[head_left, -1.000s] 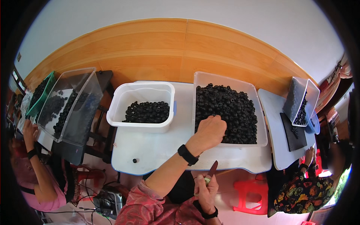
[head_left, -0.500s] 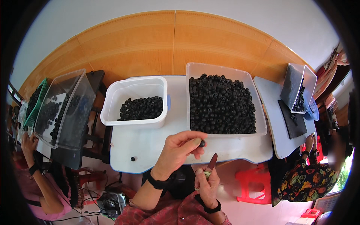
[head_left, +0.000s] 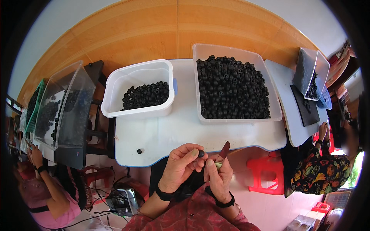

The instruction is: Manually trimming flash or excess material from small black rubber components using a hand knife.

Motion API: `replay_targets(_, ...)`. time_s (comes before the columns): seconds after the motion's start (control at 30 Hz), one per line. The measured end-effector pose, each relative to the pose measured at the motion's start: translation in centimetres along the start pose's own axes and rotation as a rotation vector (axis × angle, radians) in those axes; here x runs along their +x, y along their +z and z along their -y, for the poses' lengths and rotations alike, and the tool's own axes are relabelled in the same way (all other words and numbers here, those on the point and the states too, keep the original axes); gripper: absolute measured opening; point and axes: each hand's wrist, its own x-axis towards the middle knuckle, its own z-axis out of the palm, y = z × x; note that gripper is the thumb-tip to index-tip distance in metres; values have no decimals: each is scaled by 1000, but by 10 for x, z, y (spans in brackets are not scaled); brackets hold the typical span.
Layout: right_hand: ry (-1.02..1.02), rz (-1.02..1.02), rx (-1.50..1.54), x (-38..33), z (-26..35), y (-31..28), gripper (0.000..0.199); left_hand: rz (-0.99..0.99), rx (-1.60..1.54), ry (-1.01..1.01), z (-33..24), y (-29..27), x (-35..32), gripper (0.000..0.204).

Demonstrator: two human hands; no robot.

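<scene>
My left hand (head_left: 180, 166) pinches one small black ring-shaped piece (head_left: 200, 153) between thumb and fingertips, just below the white table's front edge. Touching it on the right, my right hand (head_left: 218, 175) grips a small knife (head_left: 224, 150) with a dark reddish blade pointing up. Straight ahead on the table stands a large clear tub (head_left: 233, 117) heaped with the same black pieces. To its left sits a white tub (head_left: 137, 111) holding a thinner layer of them.
One loose black piece (head_left: 139, 151) lies on the white table (head_left: 165, 133). A tilted clear bin (head_left: 63, 106) stands at the left by a person in pink (head_left: 46, 192). Another table and bin (head_left: 310, 79) are at the right, with a person in patterned clothes (head_left: 322, 169) and a red stool (head_left: 266, 173).
My left hand came back from the large tub with one black piece and now holds it against my right hand and the knife, near my body.
</scene>
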Motion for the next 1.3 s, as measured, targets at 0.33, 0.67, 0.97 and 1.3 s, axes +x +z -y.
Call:
replay_targets(0.33, 1, 21, -231, 1, -4, 0, 20, -77, 45, 20, 9, -1, -5, 24)
replay_targets(0.67, -11, 93, -352, 2, 0, -1, 23, -97, 149, 14, 8, 3, -9, 23)
replay_targets(0.97, -10, 125, -341, 2, -3, -2, 25, -116, 267, 52, 5, 10, -11, 21)
replay_targets(1.3, 27, 163, -358, 3, -4, -6, 29, -125, 284, 73, 8, 9, -12, 20)
